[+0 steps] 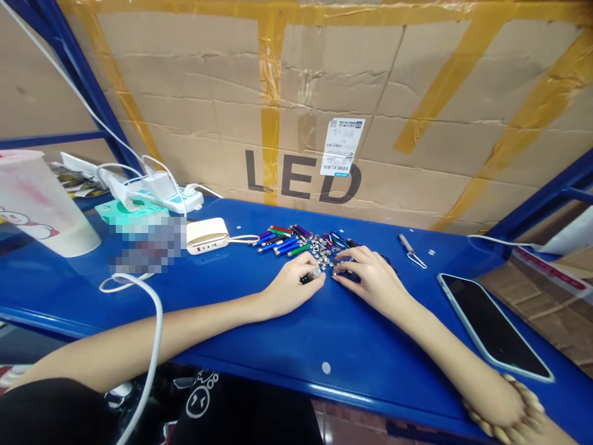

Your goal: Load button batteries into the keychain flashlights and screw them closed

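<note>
My left hand (296, 281) is closed around a small dark green tube with a silvery end (315, 272), just above the blue table (287, 337). To its right, my right hand (364, 272) has its thumb and fingertips close together near small round metal pieces (322, 254); what they hold, if anything, is too small to name. Behind my left hand lie several coloured metal tubes (280, 241) in blue, green, red and purple. Small coloured clips (334, 241) lie in a heap behind my right hand. The two hands are apart.
A phone (493, 324) and a silver tube with a clip (406, 244) lie at the right. At the left are a cup (46, 204), a white power bank (207, 236), a power strip (185, 201) and cables. A large cardboard box (208, 105) stands behind.
</note>
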Demonstrator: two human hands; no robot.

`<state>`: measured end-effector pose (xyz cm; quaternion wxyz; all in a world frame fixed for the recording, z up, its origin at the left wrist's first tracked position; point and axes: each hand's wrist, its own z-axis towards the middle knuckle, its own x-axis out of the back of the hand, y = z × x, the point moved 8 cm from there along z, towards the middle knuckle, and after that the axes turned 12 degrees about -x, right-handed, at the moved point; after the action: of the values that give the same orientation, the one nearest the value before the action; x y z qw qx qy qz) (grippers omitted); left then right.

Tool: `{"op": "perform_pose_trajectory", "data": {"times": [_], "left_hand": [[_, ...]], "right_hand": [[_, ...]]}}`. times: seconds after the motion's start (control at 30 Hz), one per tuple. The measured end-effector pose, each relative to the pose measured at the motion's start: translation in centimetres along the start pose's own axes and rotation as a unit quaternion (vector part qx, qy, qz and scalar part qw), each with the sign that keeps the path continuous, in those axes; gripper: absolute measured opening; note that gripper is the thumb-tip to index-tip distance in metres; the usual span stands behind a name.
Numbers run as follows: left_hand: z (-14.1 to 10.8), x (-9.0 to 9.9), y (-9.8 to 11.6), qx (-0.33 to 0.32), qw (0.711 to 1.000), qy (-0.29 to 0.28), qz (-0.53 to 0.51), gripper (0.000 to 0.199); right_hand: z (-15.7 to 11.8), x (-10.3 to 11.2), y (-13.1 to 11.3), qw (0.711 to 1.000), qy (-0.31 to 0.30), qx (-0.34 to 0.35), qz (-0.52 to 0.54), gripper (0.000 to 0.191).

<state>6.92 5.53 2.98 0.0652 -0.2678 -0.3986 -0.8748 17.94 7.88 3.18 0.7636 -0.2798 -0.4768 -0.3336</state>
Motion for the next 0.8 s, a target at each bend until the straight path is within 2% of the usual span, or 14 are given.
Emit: {"op": "perform_pose_trajectory", "data": {"times": [0.13,0.33,0.4,0.53,0.8], "left_hand": [[0.0,-0.1,-0.2,0.002,1.0,-0.002,-0.003,0.028],[-0.7,-1.3,-1.2,0.06,0.996,-0.069,0.016,0.03],[-0.9,-1.4,-1.2,0.062,0.995,-0.077,0.025,0.027],[-0.9,-1.4,-1.5,0.07,0.994,-0.077,0.03,0.024],[-0.9,-1.4,-1.8,0.079,0.994,-0.076,0.011,0.024]], "right_hand": [[-0.1,0.7,-0.5,0.999,0.033,0.022,0.01,0.01],[-1.0,4.2,-2.3,0.973,0.174,0.064,0.138,0.005],[-1.4,4.9,-2.8,0.963,0.199,0.075,0.165,0.005],[-1.9,5.1,-3.8,0.955,0.195,0.115,0.193,0.01],[-1.9,4.9,-4.4,0.956,0.172,0.141,0.192,0.012]]}}
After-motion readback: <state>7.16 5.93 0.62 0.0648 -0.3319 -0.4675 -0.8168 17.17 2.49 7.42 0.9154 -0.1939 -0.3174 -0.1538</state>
